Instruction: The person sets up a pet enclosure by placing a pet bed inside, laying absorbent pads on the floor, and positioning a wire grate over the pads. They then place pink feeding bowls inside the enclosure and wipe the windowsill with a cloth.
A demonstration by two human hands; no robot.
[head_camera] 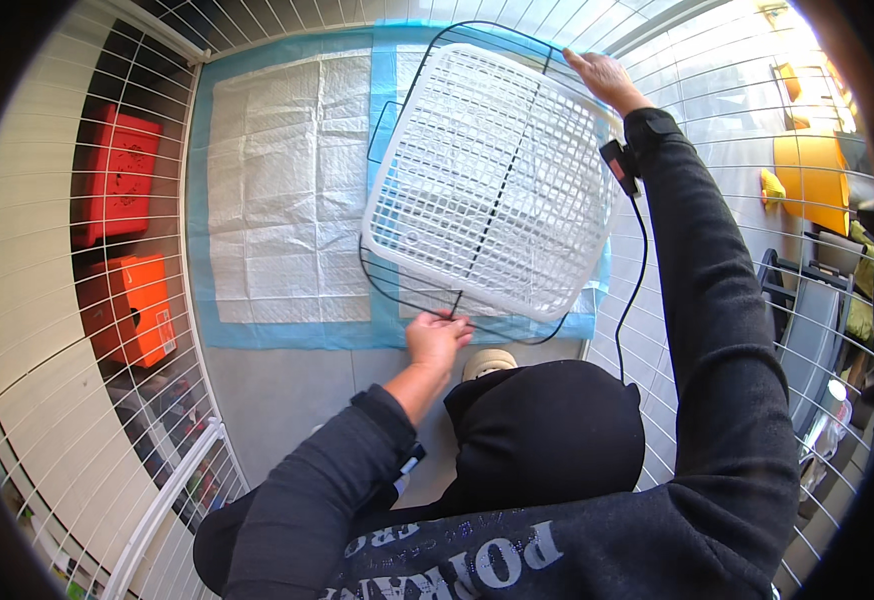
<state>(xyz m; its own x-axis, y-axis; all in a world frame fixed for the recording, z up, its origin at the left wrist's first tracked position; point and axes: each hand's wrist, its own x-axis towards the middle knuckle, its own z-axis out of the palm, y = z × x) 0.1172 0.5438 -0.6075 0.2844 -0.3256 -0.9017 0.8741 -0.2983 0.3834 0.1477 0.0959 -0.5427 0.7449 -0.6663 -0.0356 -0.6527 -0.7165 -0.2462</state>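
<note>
A white plastic grid tray (482,187) with rounded corners lies tilted on a black wire rack (399,281) a little larger than it. My left hand (439,337) pinches the near edge of the rack between thumb and fingers. At the far right corner my right hand (600,73) is on the rim, its thumb pointing along the black wire. Beneath them, white absorbent pads with blue borders (279,180) cover part of the grey tiled floor. Some of the pads shows through the grid.
White wire fence panels (190,285) stand around me on several sides. Beyond the left panel are a red box (125,172) and an orange shoebox (144,307). Past the right panel are a yellow container (812,176) and a grey folded frame (808,330). My shoe (489,363) is near the pads.
</note>
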